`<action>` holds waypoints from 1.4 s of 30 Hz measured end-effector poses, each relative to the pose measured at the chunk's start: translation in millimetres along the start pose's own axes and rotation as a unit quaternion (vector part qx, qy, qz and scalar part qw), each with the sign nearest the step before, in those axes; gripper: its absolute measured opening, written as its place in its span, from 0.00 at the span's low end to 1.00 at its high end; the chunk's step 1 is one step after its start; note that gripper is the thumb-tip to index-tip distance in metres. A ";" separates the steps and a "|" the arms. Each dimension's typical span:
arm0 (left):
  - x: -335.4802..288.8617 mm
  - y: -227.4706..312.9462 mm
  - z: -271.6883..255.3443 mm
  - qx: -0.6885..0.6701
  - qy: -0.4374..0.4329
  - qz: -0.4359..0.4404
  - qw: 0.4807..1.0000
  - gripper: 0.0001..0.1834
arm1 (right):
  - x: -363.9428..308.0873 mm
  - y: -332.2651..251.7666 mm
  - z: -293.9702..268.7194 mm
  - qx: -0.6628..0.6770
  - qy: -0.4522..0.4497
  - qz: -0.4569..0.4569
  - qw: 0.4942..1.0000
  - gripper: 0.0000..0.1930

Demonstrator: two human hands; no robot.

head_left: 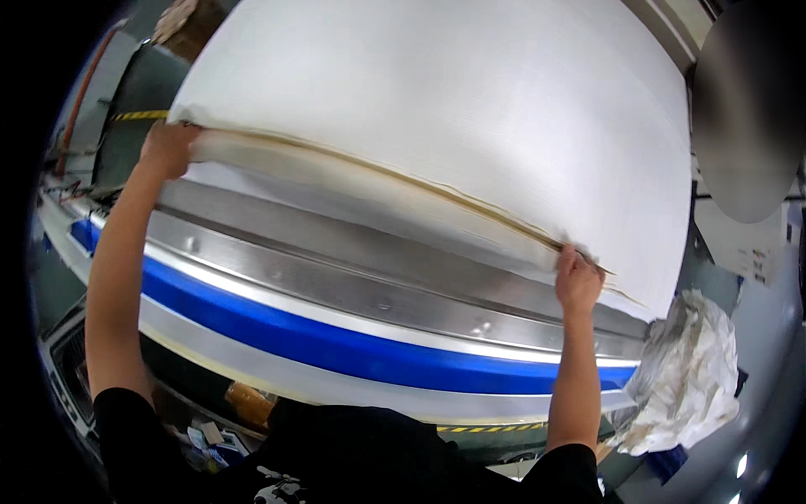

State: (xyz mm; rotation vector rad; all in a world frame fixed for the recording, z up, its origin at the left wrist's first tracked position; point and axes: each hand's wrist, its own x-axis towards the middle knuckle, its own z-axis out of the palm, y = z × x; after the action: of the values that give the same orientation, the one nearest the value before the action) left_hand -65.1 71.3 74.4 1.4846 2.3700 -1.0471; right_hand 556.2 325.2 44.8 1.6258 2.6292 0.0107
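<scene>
Left grip: the left hand is closed on the left end of the long pale band with yellow-brown edge.
Right grip: the right hand pinches the same band near its right end.
Band position: along the near side of the wide white smooth sheet, beyond the grey metal ledge.
Tension: both hands should probably pull equally, to avoid wrinkles.
</scene>
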 end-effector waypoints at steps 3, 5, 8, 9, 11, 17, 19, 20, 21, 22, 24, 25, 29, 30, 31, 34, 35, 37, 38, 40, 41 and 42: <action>26.9 11.3 9.3 0.090 -0.067 0.003 0.994 0.22 | -14.6 107.9 -0.8 -0.061 -0.010 0.074 0.995 0.26; 35.4 -10.3 53.1 0.071 0.095 0.030 0.993 0.17 | -18.0 170.7 4.8 -0.079 -0.028 0.108 0.991 0.29; 58.3 -33.4 86.0 0.007 0.080 -0.023 0.997 0.15 | -13.0 243.3 2.3 -0.097 -0.078 0.150 0.981 0.31; 61.6 -26.8 87.4 -0.011 0.101 -0.066 0.993 0.15 | -15.6 259.9 -0.5 -0.109 -0.098 0.164 0.975 0.31; 53.9 -113.2 133.7 0.027 0.120 -0.051 0.991 0.14 | 0.3 288.5 19.0 -0.098 -0.127 0.164 0.973 0.31; 74.5 -52.4 121.0 -0.067 0.077 -0.094 0.990 0.12 | -29.0 404.5 -25.7 -0.073 -0.254 0.278 0.923 0.21; 64.4 -81.2 137.3 0.005 0.115 -0.057 0.992 0.11 | -20.6 397.5 -10.7 -0.157 -0.253 0.211 0.931 0.20; 57.2 -96.9 143.5 0.024 0.145 -0.030 0.989 0.11 | -16.0 392.9 -3.2 -0.194 -0.248 0.175 0.933 0.19; 53.6 -110.3 143.8 0.045 0.178 -0.002 0.983 0.12 | -17.7 395.3 6.8 -0.197 -0.244 0.198 0.929 0.19; 51.5 -119.5 139.3 0.064 0.210 0.030 0.975 0.12 | -22.7 401.5 14.3 -0.201 -0.240 0.223 0.923 0.19; 63.9 -72.7 124.5 -0.115 0.117 -0.033 0.986 0.16 | -31.6 400.6 -4.5 -0.232 -0.236 0.257 0.908 0.19; 48.7 -69.4 115.7 -0.040 0.105 -0.028 0.993 0.13 | -27.6 396.8 -8.1 -0.233 -0.237 0.253 0.909 0.18; 22.6 -9.3 22.8 -0.013 0.025 -0.039 0.999 0.18 | -30.1 388.5 -55.6 -0.251 -0.254 0.184 0.916 0.21; 10.1 8.5 -12.1 0.024 0.028 -0.050 0.998 0.19 | -34.8 401.3 -66.8 -0.242 -0.257 0.182 0.918 0.21; -1.4 -16.8 -7.0 0.063 0.037 -0.057 0.996 0.21 | -29.8 407.9 -70.1 -0.227 -0.256 0.165 0.925 0.22; -33.2 -53.3 -20.4 0.051 0.076 -0.071 0.993 0.18 | -22.8 405.3 -98.3 -0.231 -0.245 0.160 0.928 0.21; -38.2 -45.8 -34.3 0.023 0.082 -0.066 0.994 0.17 | -31.3 416.2 -109.3 -0.232 -0.254 0.164 0.925 0.21; -52.4 -66.1 -28.3 0.007 0.069 -0.049 0.996 0.16 | -67.2 478.9 -124.1 -0.211 -0.165 0.041 0.963 0.17; -61.2 -56.9 -44.5 0.002 0.044 -0.048 0.998 0.16 | -80.1 483.0 -129.8 -0.200 -0.183 0.049 0.961 0.18; -90.4 -53.9 -53.7 0.018 0.002 -0.031 0.999 0.15 | -107.3 481.5 -134.2 -0.205 -0.206 0.046 0.956 0.19; -103.5 -54.5 -44.7 0.033 -0.017 -0.017 0.999 0.14 | -117.5 480.9 -137.8 -0.226 -0.209 0.034 0.951 0.20; -116.4 -55.9 -34.1 0.047 -0.035 -0.002 0.998 0.14 | -125.0 479.9 -139.3 -0.246 -0.212 0.022 0.946 0.20</action>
State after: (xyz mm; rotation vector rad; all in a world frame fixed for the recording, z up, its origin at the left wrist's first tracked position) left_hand -46.5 -7.0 181.1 1.4480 2.3062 -1.2082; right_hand 1034.4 430.9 204.4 1.3322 2.0543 0.2652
